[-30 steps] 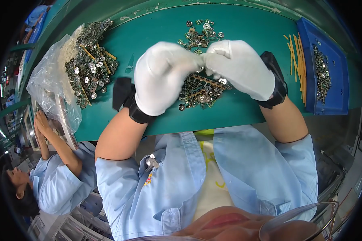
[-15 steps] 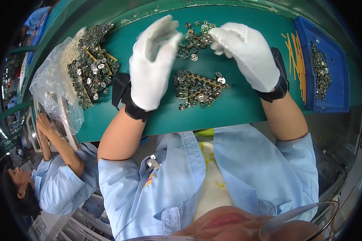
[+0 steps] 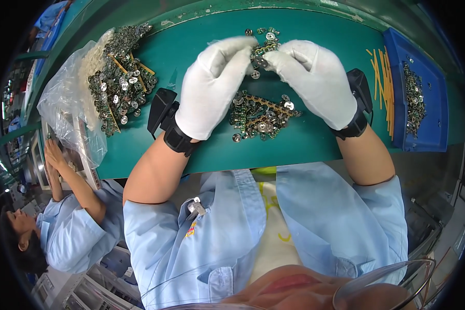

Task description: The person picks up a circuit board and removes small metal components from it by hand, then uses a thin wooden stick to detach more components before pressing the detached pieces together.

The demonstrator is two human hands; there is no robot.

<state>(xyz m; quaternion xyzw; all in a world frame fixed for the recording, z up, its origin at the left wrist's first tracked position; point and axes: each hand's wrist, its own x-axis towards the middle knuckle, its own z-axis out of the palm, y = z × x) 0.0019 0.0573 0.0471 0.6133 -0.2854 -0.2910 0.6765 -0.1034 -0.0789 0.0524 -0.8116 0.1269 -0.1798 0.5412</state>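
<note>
Both my hands wear white gloves and meet over the far middle of the green table. My left hand [image 3: 214,85] is closed, its fingertips pinching the left end of a short strip of small circuit parts [image 3: 266,47]. On the strip's other side my right hand [image 3: 315,77] pinches too, thumb and forefinger beside a round silvery disc. The gloves hide exactly where the fingers grip. Nearer me lies a pile of small green circuit parts with metal discs [image 3: 261,119]. A few more loose parts [image 3: 270,35] lie just beyond my fingertips.
A larger heap of such parts [image 3: 121,88] with tan sticks lies at left, by a clear plastic bag [image 3: 62,98]. Thin tan sticks [image 3: 385,88] lie beside a blue tray [image 3: 433,139] holding small parts at right. A co-worker [image 3: 77,227] sits at far left.
My left hand has moved right and its spread fingers have closed at the strip. My right hand has shifted slightly nearer me, still pinched.
</note>
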